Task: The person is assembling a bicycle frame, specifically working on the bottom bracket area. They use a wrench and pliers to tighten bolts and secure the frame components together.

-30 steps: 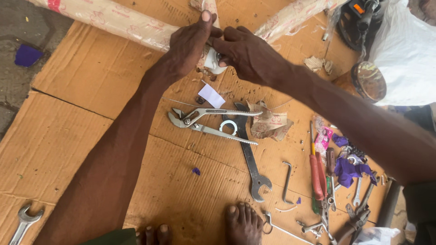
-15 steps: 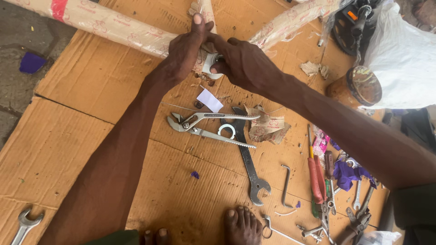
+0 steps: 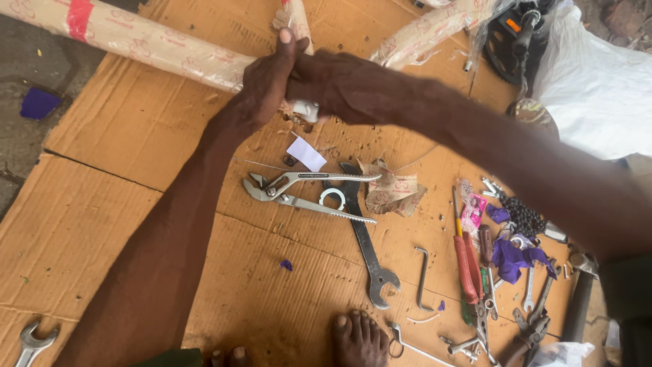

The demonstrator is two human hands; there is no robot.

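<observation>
Upper centre of frame: left hand [image 3: 266, 85] and right hand [image 3: 343, 85] clasp together around a small white fitting [image 3: 305, 110] where the brown-paper-wrapped frame tubes [image 3: 156, 44] meet, fitting mostly hidden, only its pale lower edge showing. Below, on the cardboard sheet [image 3: 102, 204], lie silver slip-joint pliers [image 3: 299, 190] and a long open-end spanner [image 3: 367, 248]; red-handled screwdriver [image 3: 465, 261] lower right.

Both hands, left hand [image 3: 265, 85] and right hand [image 3: 339, 85], meet on wrapped frame [image 3: 156, 44]. Pliers [image 3: 299, 190] lie below on cardboard [image 3: 102, 204], wrench [image 3: 367, 245] just right; screwdriver [image 3: 465, 261] farther right.
</observation>
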